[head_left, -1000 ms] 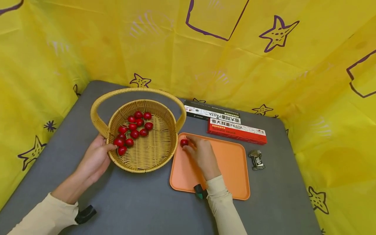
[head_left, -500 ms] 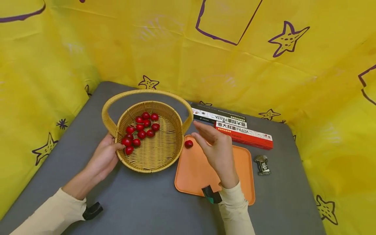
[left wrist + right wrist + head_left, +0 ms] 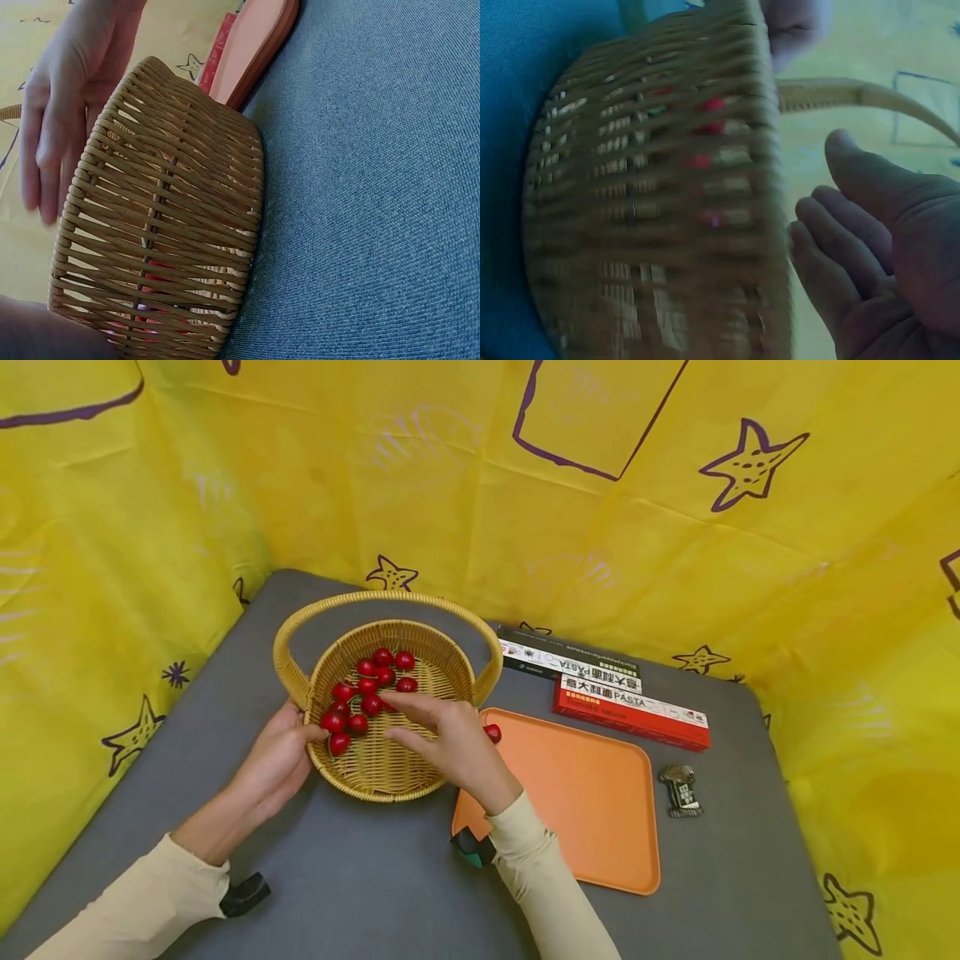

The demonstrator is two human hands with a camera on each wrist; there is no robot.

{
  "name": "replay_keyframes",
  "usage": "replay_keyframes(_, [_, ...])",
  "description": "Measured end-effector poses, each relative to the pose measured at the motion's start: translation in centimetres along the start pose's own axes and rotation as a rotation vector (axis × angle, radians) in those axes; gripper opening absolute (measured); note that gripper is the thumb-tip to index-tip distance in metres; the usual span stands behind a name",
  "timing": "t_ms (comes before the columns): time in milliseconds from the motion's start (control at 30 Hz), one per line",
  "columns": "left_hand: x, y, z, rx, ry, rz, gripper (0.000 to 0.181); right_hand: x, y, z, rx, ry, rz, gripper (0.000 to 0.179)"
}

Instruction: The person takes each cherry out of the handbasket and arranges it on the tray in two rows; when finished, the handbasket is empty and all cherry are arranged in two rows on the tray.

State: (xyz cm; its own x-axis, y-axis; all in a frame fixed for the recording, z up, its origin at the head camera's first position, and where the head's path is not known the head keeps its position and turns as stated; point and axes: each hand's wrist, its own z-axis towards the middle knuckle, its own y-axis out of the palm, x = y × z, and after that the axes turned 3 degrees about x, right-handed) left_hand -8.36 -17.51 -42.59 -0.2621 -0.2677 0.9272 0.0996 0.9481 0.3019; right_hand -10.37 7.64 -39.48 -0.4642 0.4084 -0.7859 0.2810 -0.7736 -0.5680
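Note:
A round wicker basket with an arched handle stands on the grey table, with several red cherries gathered in its left half. My left hand grips the left rim near the handle's base, thumb over the edge. Above the basket's right half is my right hand, thumb and fingers apart, holding nothing; the right wrist view shows the same bare right hand beside the rim. A single cherry lies at the upper left corner of the orange tray, partly hidden by the right hand.
Behind the tray lie a red pasta box and a black pasta box, overlapping. A small dark toy vehicle sits right of the tray. Yellow cloth with drawn starfish encloses the table's back and sides.
My right hand has let go of the cherry on the tray, lifted off, and moved left over the basket. My left hand keeps its grip on the rim. The head view has shifted slightly.

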Motion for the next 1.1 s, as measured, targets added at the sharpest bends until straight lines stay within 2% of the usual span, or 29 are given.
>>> replay_keyframes(233, [0.2, 0.0, 0.3, -0.032, 0.002, 0.010, 0.081, 0.7, 2.3, 2.9, -0.166, -0.050, -0.178, 0.049])
replay_keyframes(467, [-0.4, -0.3, -0.5, -0.026, -0.003, 0.064, 0.081, 1.6, 4.8, 3.2, -0.251, -0.097, -0.345, 0.047])
replay_keyframes(700, [-0.4, -0.1, -0.3, -0.038, 0.022, 0.070, 0.081, 1.6, 5.5, 3.3, -0.222, -0.119, -0.439, 0.040])
replay_keyframes(900, [-0.5, -0.3, -0.5, -0.024, -0.002, 0.066, 0.080, 1.5, 5.6, 2.9, -0.237, -0.104, -0.510, 0.031])
replay_keyframes(1100, [-0.6, -0.4, -0.3, -0.015, 0.005, 0.053, 0.082, 0.5, 3.8, 2.2, -0.190, -0.097, -0.432, 0.029])
